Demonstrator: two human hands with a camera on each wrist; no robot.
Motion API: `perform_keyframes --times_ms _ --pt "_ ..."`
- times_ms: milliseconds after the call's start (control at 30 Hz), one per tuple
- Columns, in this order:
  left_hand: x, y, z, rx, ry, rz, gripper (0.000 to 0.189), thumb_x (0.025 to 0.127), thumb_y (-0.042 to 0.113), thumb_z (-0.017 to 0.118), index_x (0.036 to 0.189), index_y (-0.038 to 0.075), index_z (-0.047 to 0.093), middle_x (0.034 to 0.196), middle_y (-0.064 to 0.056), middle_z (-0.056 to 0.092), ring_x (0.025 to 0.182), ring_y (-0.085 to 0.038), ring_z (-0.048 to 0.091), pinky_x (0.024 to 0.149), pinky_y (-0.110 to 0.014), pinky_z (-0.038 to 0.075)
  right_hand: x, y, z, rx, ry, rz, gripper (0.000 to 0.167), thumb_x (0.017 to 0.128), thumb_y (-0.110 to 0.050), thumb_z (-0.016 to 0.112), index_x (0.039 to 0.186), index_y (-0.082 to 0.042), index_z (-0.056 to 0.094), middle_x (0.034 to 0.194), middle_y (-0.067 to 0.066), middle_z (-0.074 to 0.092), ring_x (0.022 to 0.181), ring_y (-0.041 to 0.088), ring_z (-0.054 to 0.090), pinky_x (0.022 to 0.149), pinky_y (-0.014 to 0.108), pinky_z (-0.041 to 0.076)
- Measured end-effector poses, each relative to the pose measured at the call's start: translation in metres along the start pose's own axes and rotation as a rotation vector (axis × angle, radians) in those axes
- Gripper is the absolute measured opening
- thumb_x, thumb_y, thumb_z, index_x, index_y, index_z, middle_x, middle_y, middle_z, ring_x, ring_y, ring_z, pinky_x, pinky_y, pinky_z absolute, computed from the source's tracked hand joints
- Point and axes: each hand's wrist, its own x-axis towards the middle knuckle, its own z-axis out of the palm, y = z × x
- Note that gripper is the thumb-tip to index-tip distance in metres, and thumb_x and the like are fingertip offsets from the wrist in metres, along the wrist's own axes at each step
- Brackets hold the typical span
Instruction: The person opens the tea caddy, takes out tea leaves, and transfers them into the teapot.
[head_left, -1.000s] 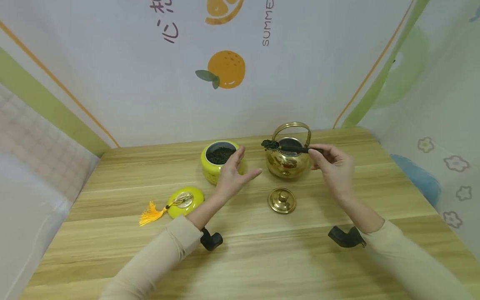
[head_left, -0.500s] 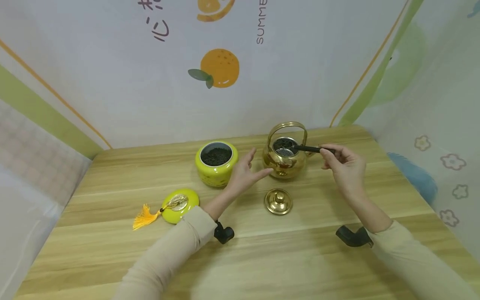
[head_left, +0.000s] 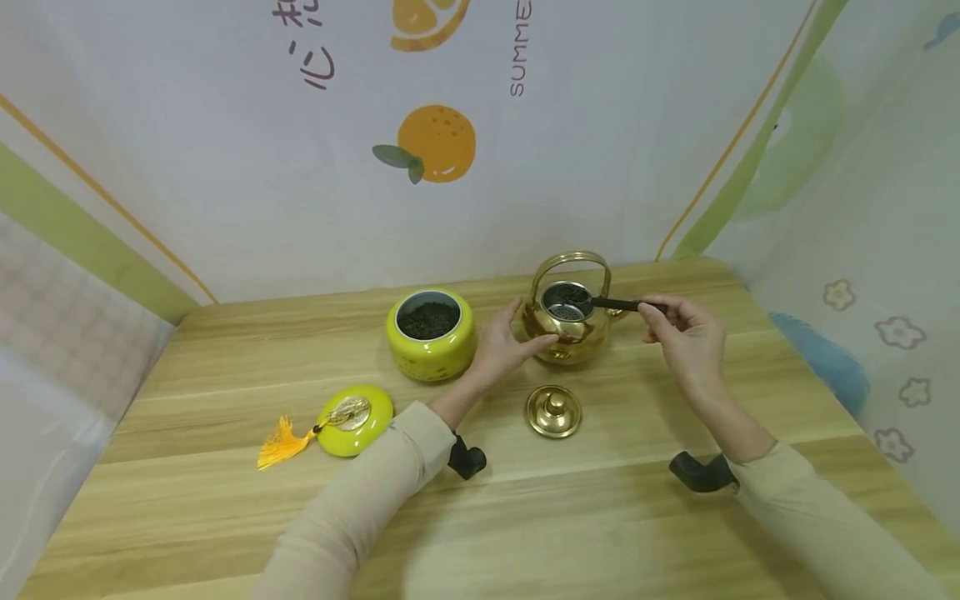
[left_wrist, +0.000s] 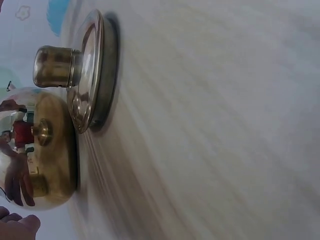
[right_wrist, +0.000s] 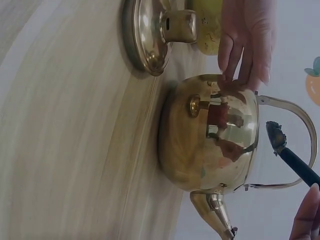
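Note:
My right hand (head_left: 692, 340) pinches the dark handle of a small tea scoop (head_left: 619, 304). Dark tea leaves sit in the scoop's head, which is over the mouth of a brass teapot (head_left: 581, 337). Inside that mouth shows a perforated metal strainer (head_left: 567, 312). At the teapot's left side is my left hand (head_left: 501, 346), fingers extended; in the right wrist view its fingertips are right at the pot's wall. The pot's handle stands upright. The left wrist view shows the teapot (left_wrist: 57, 160) and its lid (left_wrist: 90, 75), with just some fingertips at the lower left corner.
A yellow canister (head_left: 431, 357) of dark tea leaves stands left of the teapot. Its yellow lid (head_left: 381, 418) lies in front, with an orange tassel (head_left: 283, 442). The brass teapot lid (head_left: 553, 412) lies before the pot. A printed cloth (head_left: 315, 200) hangs behind the table.
The scoop has moved right and now sits lower, at the teapot's mouth. My left hand has moved right, from beside the canister to the teapot's side.

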Motion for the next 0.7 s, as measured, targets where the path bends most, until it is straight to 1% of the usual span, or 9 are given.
perform_keyframes --times_ms 100,267,433,500,700 --pt "0.003 0.002 0.002 -0.001 0.007 -0.007 0.088 0.079 0.038 0.075 0.148 0.007 0.028 0.152 -0.011 0.030 0.140 -0.027 0.027 0.114 -0.043 0.025 -0.003 -0.010 0.002 -0.033 -0.008 0.003 0.017 0.084 0.003 0.066 0.094 0.017 0.064 0.065 -0.007 0.064 0.049 0.005 0.056 0.050 0.014 0.051" --pt "0.008 0.004 0.005 0.014 0.019 0.001 0.086 0.079 0.036 0.075 0.147 0.010 0.030 0.151 -0.009 0.032 0.139 -0.026 0.029 0.114 -0.044 0.025 -0.003 -0.010 0.003 -0.063 -0.013 0.012 0.019 0.084 0.002 0.066 0.096 0.017 0.063 0.064 -0.010 0.063 0.048 0.005 0.056 0.051 0.014 0.051" --pt "0.013 0.004 0.008 0.004 0.028 0.017 0.082 0.078 0.033 0.076 0.145 0.010 0.034 0.147 -0.008 0.039 0.136 -0.024 0.035 0.113 -0.040 0.028 -0.002 -0.010 0.004 -0.068 -0.020 0.027 0.019 0.084 0.001 0.067 0.096 0.016 0.064 0.066 -0.008 0.064 0.050 0.006 0.057 0.051 0.014 0.051" --pt "0.014 0.004 0.010 0.007 0.033 0.026 0.080 0.078 0.033 0.077 0.144 0.011 0.036 0.145 -0.008 0.042 0.134 -0.023 0.038 0.112 -0.038 0.029 -0.003 -0.010 0.004 -0.081 -0.025 0.026 0.019 0.085 0.001 0.066 0.096 0.015 0.064 0.066 -0.010 0.063 0.051 0.005 0.057 0.051 0.014 0.051" --pt "0.016 0.006 0.012 0.029 0.031 0.028 0.079 0.079 0.034 0.076 0.143 0.011 0.037 0.142 -0.008 0.045 0.132 -0.022 0.041 0.112 -0.035 0.031 -0.002 -0.011 0.006 -0.111 -0.034 -0.007 0.018 0.085 0.002 0.065 0.095 0.016 0.064 0.064 -0.018 0.061 0.050 0.002 0.056 0.051 0.014 0.051"
